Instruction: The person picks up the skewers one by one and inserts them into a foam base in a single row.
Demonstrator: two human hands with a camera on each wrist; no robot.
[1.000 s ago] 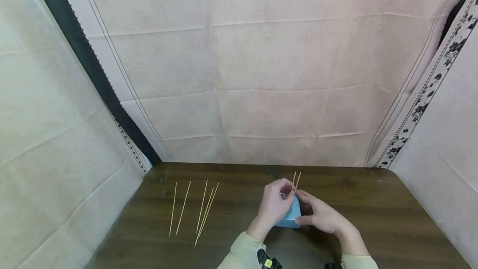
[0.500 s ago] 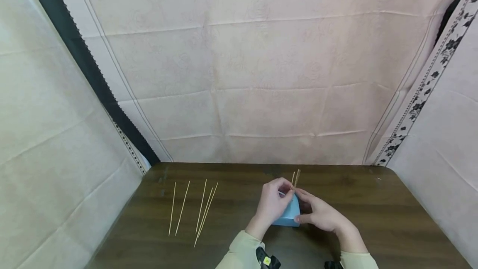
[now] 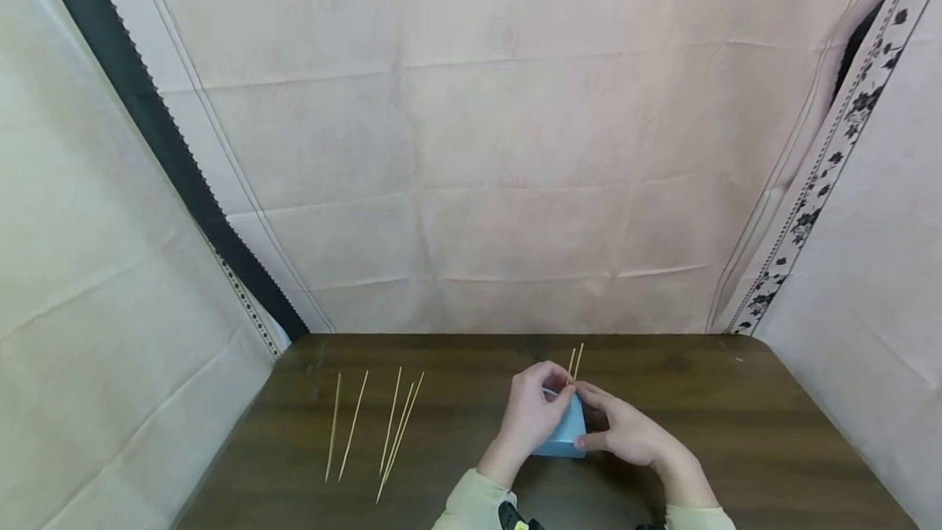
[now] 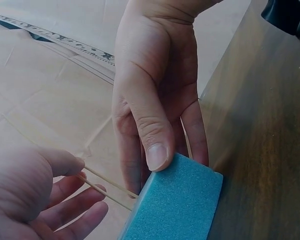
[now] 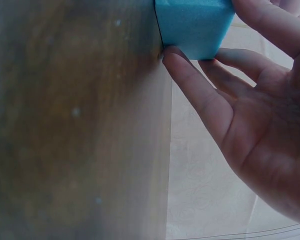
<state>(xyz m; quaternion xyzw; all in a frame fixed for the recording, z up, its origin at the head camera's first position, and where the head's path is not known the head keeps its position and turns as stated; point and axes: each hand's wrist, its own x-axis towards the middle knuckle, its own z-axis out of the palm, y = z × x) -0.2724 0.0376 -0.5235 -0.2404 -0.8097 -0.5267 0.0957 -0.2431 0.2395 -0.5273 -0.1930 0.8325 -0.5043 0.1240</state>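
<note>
A blue foam-like block (image 3: 565, 434) stands on the table at right of centre, with two thin sticks (image 3: 577, 361) rising from its top. My left hand (image 3: 531, 410) pinches one stick between thumb and fingertips; in the left wrist view both sticks (image 4: 110, 182) run from the left fingers to the block (image 4: 177, 202). The right hand (image 3: 631, 434) grips the block's right side, thumb at the near face. In the right wrist view its fingers (image 5: 202, 97) lie along the block (image 5: 195, 25). The sticks' lower ends are hidden.
Several thin sticks (image 3: 356, 425) lie spaced apart on the left part of the brown table (image 3: 456, 464). Pale cloth (image 3: 515, 137) hangs behind the table's far edge and on both sides.
The head view has shifted slightly, so the table sits a little lower and more to the left. Both hands keep their places at the block and the sticks.
</note>
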